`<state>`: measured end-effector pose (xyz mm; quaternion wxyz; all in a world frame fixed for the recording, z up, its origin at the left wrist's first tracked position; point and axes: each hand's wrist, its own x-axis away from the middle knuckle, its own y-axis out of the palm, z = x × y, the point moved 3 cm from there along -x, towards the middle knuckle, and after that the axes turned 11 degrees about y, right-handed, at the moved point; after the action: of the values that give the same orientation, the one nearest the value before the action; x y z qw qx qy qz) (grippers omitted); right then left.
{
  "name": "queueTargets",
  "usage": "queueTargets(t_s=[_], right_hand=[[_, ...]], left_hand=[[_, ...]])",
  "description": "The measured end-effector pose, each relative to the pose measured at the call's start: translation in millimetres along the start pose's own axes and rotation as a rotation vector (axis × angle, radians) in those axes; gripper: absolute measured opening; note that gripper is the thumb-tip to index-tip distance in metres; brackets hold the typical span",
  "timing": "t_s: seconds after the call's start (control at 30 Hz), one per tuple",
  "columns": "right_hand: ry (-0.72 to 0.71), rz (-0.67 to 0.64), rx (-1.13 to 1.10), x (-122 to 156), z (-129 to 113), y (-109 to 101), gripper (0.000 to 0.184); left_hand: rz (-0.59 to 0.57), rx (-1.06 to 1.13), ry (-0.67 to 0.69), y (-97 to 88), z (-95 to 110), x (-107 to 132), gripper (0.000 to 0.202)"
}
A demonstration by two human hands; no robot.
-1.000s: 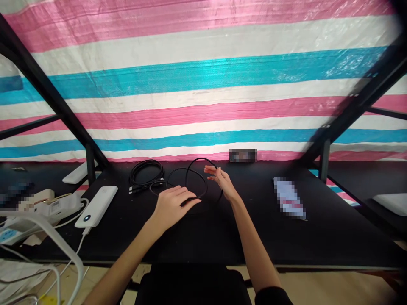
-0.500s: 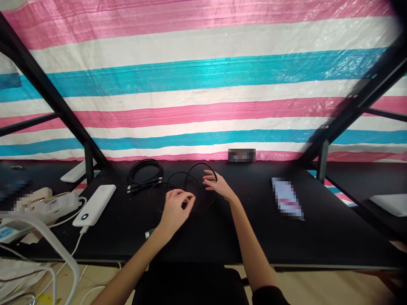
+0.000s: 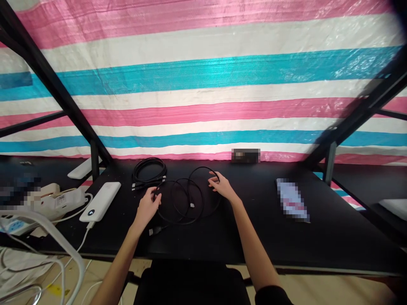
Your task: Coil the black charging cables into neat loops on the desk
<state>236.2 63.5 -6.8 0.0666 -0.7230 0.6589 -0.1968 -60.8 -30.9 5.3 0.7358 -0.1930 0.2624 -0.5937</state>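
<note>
A loose black cable (image 3: 187, 199) lies in several loops on the black table (image 3: 241, 237), one plug end (image 3: 154, 231) near the front. My left hand (image 3: 148, 207) pinches the cable's left loop, fingers curled together. My right hand (image 3: 220, 186) grips the right loop, fingers bent round it. Both hands sit on the tabletop at either side of the loops. A second black cable (image 3: 149, 171), neatly coiled, rests just behind and to the left of my left hand.
A white power bank (image 3: 100, 201) with a lit dot and a white lead lies left. Further left are a power strip (image 3: 19, 220) and white adapters. A blurred packet (image 3: 291, 199) lies right. Black frame posts (image 3: 94, 161) (image 3: 329, 163) rise before a striped tarp (image 3: 203, 84).
My left hand moved left from the middle of the loops to their left edge and took hold there. The loops spread wider and flatter on the table. My right hand barely shifted.
</note>
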Motion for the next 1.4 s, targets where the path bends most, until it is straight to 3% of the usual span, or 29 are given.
queueTargets(t_s=[0.13,0.3,0.4,0.53,0.6,0.67,0.9,1.03,1.17,1.27,1.4], right_hand=[[0.062,-0.089,-0.061,3,-2,2,0.037],[0.092,-0.165,-0.118,5,-4,3,0.038],[0.081,-0.188,-0.174,10,-10,3,0.035],[0.085,-0.228,-0.282,14,-17,3,0.047],[0.108,-0.240,-0.326,14,-18,2,0.052],[0.136,-0.241,-0.359,12,-17,0,0.058],[0.170,-0.359,-0.523,14,-22,-3,0.069],[0.143,-0.399,-0.539,18,-28,-3,0.067],[0.193,-0.316,-0.582,13,-22,-7,0.053],[0.203,-0.224,-0.573,8,-14,-10,0.045],[0.102,-0.114,-0.450,2,-8,-13,0.037]], left_hand=[[0.159,0.474,0.075,-13.3,33,-2,0.042],[0.369,0.673,0.164,-32.5,84,-2,0.033],[0.271,0.597,0.240,-18.5,107,-3,0.033],[-0.053,0.396,0.344,23.3,126,0,0.039],[-0.168,0.297,0.404,38.9,133,2,0.039],[-0.212,0.216,0.455,46.0,139,3,0.038],[-0.156,0.083,0.550,57.7,156,-1,0.037],[-0.207,0.052,0.600,82.5,167,-7,0.035],[-0.261,0.075,0.609,98.2,175,-9,0.030],[-0.202,0.090,0.639,91.0,175,-7,0.029],[0.031,0.108,0.658,56.2,160,-6,0.027]])
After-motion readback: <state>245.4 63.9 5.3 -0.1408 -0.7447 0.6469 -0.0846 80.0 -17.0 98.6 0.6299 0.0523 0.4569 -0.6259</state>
